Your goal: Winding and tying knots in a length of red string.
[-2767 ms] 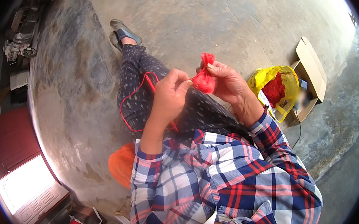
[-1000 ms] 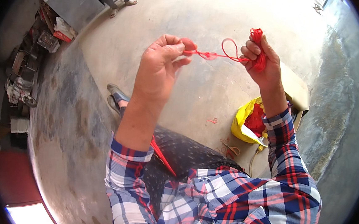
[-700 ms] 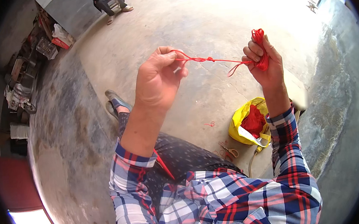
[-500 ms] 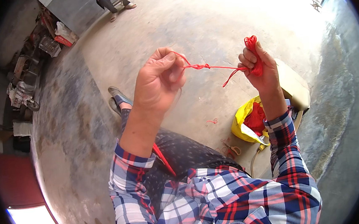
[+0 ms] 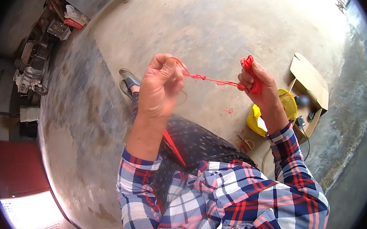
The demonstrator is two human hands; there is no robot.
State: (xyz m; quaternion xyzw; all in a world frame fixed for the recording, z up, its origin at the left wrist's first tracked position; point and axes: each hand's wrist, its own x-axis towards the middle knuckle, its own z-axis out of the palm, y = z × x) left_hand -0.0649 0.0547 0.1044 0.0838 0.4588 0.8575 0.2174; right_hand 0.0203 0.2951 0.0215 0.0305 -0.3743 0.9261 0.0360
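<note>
Between my raised hands runs a thin red cord point(image 5: 217, 81) with a knotted stretch nearer the left. My left hand point(image 5: 161, 84) pinches its looped end between thumb and fingertips. A wound bundle of the same red cord point(image 5: 256, 80) is gripped in my right hand point(image 5: 261, 84), its coils showing above and below the fingers. The cord slopes slightly down toward the right hand. Across my lap, by the left forearm, lies a red braided strand point(image 5: 174, 147); its ends are partly covered.
Beyond my right forearm stand a yellow bag point(image 5: 257, 121) and an open cardboard box point(image 5: 310, 83) holding dark items and a cable. Scissors point(image 5: 247, 143) and a red scrap of cord point(image 5: 228, 111) lie on the concrete floor. A cart point(image 5: 30, 81) and clutter line the far left wall.
The view has shifted, so more of the cardboard box shows and less of the seated person. My right hand has come lower and a little closer to the left; both keep hold of the cord.
</note>
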